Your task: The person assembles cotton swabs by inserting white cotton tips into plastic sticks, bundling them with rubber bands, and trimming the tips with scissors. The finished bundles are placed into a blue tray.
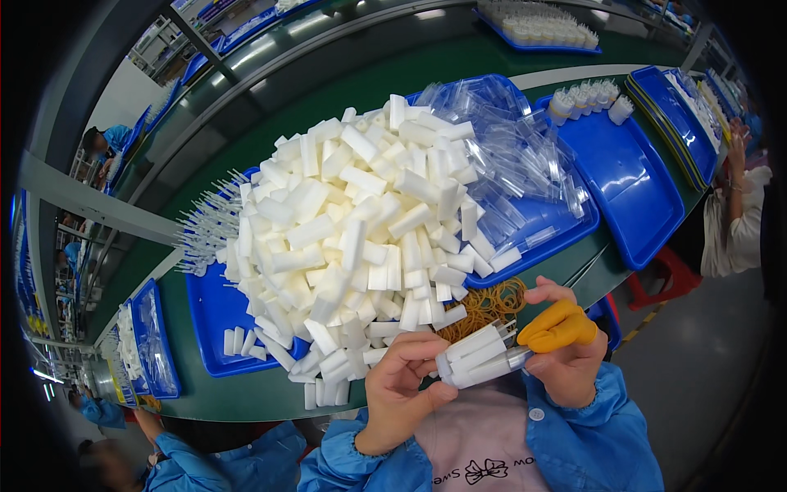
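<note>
Above my lap I hold a short bundle of white foam pieces and clear tubes (477,356), tilted, with a pale round end at the left and thin tips at the right. My left hand (403,392) is closed around the round end. My right hand (571,354), two fingers in orange finger covers, grips the tipped end; its index finger sticks up. Just beyond the bundle lies a heap of tan rubber bands (489,307). A big pile of white foam blocks (361,213) rises in front of my left hand.
Clear plastic pieces (508,152) fill a blue tray behind the foam. To the right, another blue tray (627,184) carries several finished-looking white bundles (584,100). Thin white rods (211,220) lie left of the pile. Co-workers sit at both sides, a blue sleeve (184,459) close at left.
</note>
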`<state>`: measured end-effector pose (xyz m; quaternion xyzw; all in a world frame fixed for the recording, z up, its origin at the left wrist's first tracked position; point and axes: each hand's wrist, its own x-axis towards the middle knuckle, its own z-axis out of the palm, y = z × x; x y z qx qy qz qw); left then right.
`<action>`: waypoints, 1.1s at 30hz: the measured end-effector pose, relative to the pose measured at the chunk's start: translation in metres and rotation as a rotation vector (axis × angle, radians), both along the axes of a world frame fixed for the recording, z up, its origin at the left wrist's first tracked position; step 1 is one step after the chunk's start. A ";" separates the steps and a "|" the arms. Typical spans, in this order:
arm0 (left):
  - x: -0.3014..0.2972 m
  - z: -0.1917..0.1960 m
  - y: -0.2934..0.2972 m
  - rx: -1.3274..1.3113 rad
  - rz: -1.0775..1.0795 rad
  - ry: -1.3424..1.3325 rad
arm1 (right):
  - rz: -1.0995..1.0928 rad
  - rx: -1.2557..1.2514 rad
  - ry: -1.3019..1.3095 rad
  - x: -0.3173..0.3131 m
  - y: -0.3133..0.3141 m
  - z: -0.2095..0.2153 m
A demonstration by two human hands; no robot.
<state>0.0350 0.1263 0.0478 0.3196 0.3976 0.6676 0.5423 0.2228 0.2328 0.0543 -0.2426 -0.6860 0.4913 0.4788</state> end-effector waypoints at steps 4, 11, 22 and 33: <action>0.002 0.002 -0.003 0.032 0.014 0.037 | -0.028 -0.056 0.040 -0.005 -0.010 0.000; 0.004 0.001 -0.003 0.042 0.021 0.073 | -0.036 -0.043 0.059 -0.010 -0.015 0.002; -0.002 -0.004 0.002 -0.004 0.078 0.015 | -0.021 -0.100 -0.194 -0.002 0.047 0.008; -0.001 0.000 -0.002 -0.013 0.111 -0.039 | 0.104 0.420 -1.040 0.026 0.120 0.002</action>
